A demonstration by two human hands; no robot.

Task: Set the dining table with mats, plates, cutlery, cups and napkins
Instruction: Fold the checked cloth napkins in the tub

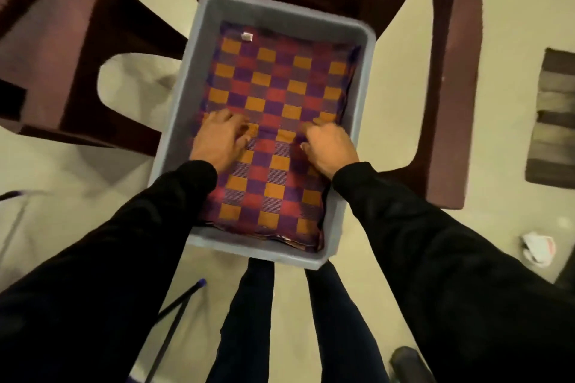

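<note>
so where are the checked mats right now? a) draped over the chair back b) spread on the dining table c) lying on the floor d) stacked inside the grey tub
d: the checked mats lie stacked inside the grey tub, which sits on a dark red chair, with the left hand and right hand both on the top mat.

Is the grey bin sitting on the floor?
No, the grey bin rests on the seat of a dark red plastic chair, raised above the floor, with checked mats inside.
</note>
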